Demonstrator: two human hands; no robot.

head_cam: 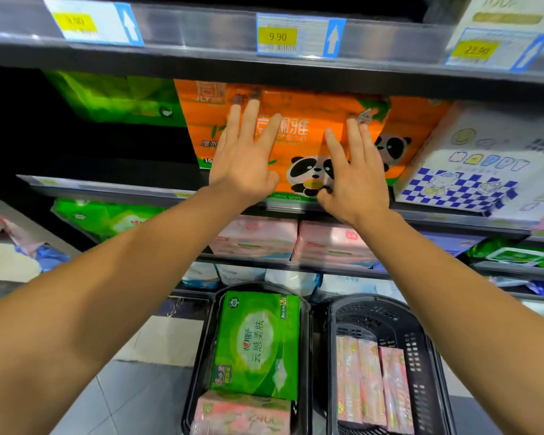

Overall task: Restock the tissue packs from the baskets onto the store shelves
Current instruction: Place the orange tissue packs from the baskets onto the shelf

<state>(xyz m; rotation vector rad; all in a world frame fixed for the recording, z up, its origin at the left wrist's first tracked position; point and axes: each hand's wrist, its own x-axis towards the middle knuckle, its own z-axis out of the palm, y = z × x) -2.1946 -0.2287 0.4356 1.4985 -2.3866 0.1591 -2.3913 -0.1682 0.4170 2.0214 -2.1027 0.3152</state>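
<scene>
On the middle shelf (107, 191), orange panda-print tissue pack (299, 142) at the front edge, left hand (244, 164) and right hand (354, 180) flat against it, fingers straight, dark open gap to its left.

— Both palms flat on the orange pack (299, 136) on the shelf (107, 188), left hand (244, 158) at ten o'clock of the panda, right hand (352, 174) at three?

— Yes, fingers straight. Down at six o'clock, two baskets: left basket (201, 350) with a green pack (258, 343), right basket (421, 340) with pink packs (374, 384).
</scene>
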